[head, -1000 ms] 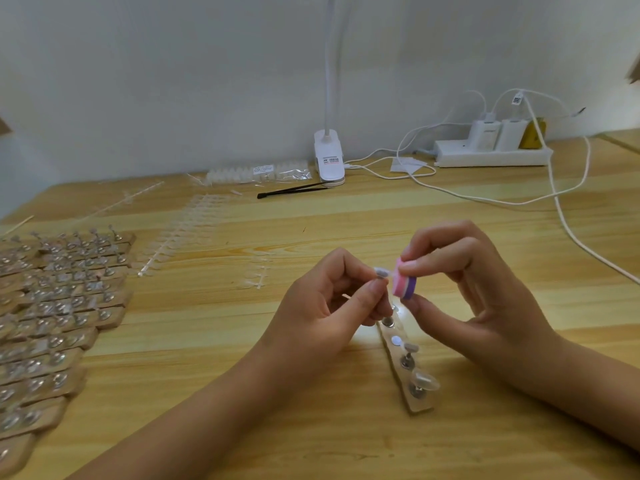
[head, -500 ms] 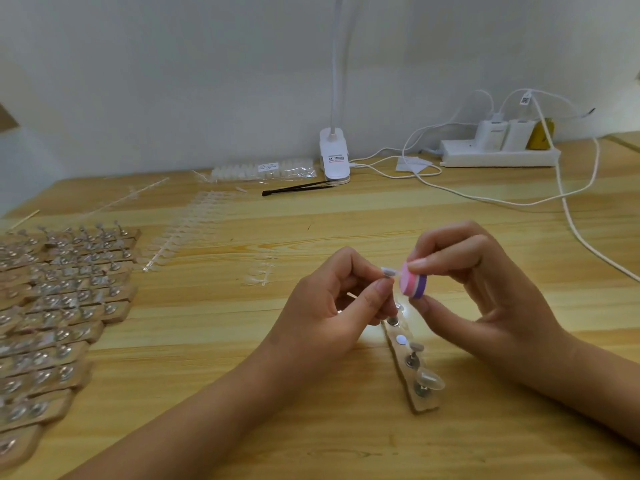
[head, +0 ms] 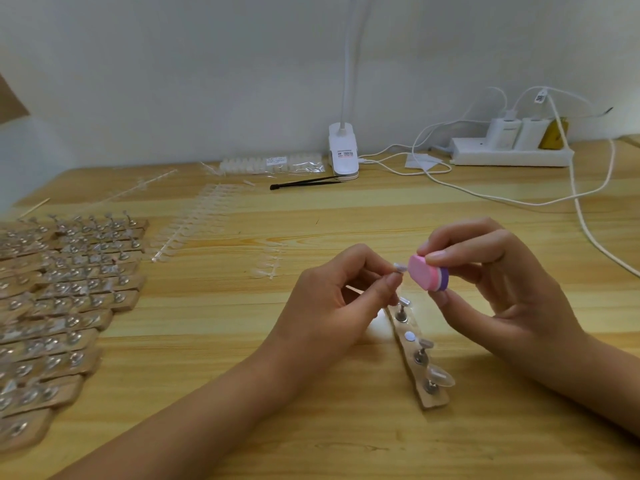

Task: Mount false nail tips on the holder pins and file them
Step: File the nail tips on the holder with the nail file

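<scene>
Most of the small nail tip (head: 400, 268) is covered by the thumb and forefinger of the left hand (head: 332, 306), by which it is pinched. Only its pale end is seen, and whether a pin sits beneath it cannot be told. The pink and purple file block (head: 427, 277) is gripped between the thumb and fingers (head: 450, 252) of the right hand (head: 502, 289), just beside the tip, with its pink face turned toward it. Whether the two touch cannot be made out.

The far end of the holder strip (head: 420, 367) is hidden under the left fingers. The rest lies on the tabletop (head: 225, 341) below and between both hands. Three pins (head: 420, 355) are seen upright on it, and a clear tip (head: 440, 375) is mounted on the one nearest the person.

White labels are carried by the lamp clip (head: 343, 155) and the clear bag of tips (head: 273, 164), far beyond the fingers, but the print is too small to be read. The tag (head: 540, 97) on a cable is likewise unreadable.

Well to the left of the left fingers, many stacked holder strips (head: 69, 299) are cut off by the frame edge, with clear tip racks (head: 194, 223) beyond them. Black tweezers (head: 304, 183) lie just in front of the clip. A power strip (head: 509, 155) with chargers is set beyond the right fingers, and white cables (head: 585, 220) are run past them out of view.
</scene>
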The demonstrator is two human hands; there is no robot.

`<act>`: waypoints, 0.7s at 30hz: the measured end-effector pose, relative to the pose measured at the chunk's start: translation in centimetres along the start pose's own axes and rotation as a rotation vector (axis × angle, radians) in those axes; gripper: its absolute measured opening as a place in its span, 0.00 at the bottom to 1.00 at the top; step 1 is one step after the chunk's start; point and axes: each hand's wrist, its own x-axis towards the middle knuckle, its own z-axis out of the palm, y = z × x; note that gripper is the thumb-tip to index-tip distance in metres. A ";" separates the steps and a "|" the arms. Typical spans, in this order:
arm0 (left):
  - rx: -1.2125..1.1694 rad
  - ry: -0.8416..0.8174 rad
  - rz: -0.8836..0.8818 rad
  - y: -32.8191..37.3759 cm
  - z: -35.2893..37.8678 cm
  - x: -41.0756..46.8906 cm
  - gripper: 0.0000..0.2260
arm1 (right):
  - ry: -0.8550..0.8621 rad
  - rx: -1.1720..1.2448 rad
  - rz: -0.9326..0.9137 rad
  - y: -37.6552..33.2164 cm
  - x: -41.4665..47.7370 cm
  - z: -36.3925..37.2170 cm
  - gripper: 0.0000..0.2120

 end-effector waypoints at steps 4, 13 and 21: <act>-0.079 0.032 0.014 0.0 -0.1 0.2 0.02 | 0.028 -0.010 0.038 0.2 0.0 -0.3 0.12; -0.188 0.019 0.017 -0.3 -0.3 0.2 0.04 | 0.002 0.003 -0.055 -0.5 0.0 0.2 0.11; -0.210 -0.028 0.050 -0.2 -0.1 0.2 0.02 | -0.015 -0.101 -0.099 -0.4 0.0 -0.1 0.13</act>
